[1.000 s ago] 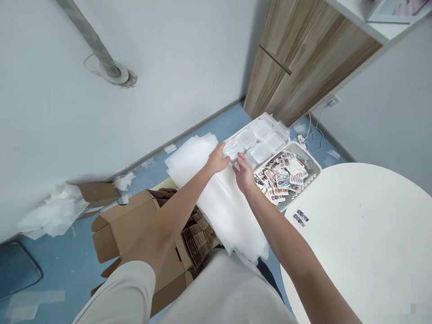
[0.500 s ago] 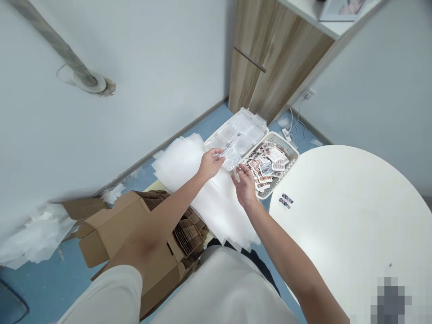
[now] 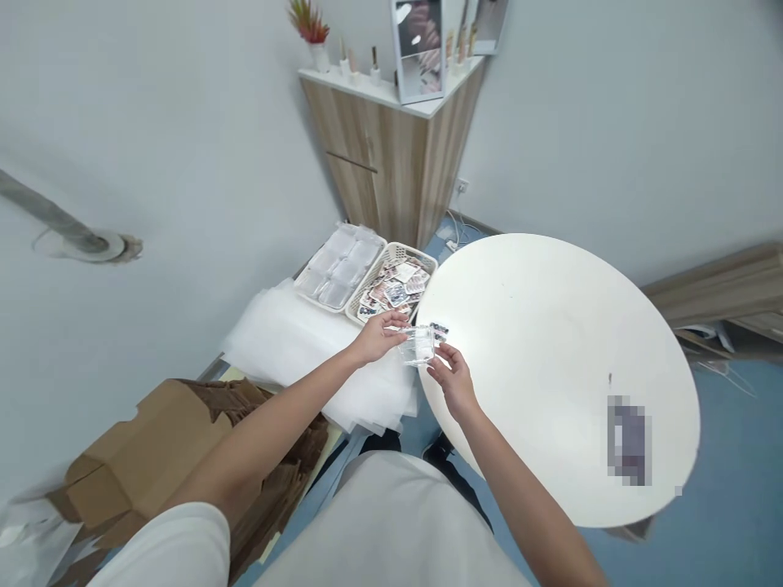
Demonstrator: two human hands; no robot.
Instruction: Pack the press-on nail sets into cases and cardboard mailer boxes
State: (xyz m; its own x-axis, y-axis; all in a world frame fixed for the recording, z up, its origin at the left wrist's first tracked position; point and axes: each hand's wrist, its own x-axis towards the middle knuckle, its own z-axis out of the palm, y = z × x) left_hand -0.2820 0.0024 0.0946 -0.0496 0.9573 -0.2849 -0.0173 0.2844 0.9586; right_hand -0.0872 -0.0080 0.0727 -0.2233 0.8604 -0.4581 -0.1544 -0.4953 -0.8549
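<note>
A small clear plastic box (image 3: pixel 418 346) is held up between my two hands, by the left rim of the round table. My left hand (image 3: pixel 380 336) grips its left side with thumb and fingers. At its right edge, the fingertips of my right hand (image 3: pixel 453 377) pinch the box. Just behind it on the table lies a small card of press-on nails (image 3: pixel 439 331), partly hidden by the box. Beyond my left hand stands a white basket (image 3: pixel 355 314) heaped with nail cards (image 3: pixel 396 292).
A white tray of clear plastic boxes (image 3: pixel 342 259) sits left of the basket. White foam sheets (image 3: pixel 287 342) and flattened cardboard boxes (image 3: pixel 152 448) lie at left. The round white table (image 3: pixel 538 326) carries a pixelated dark object (image 3: pixel 630 444). A wooden cabinet (image 3: pixel 391 163) fills the corner.
The view has swung right, taking in more of the table. Both hands have carried the clear plastic box away from the tray to the table's left edge.
</note>
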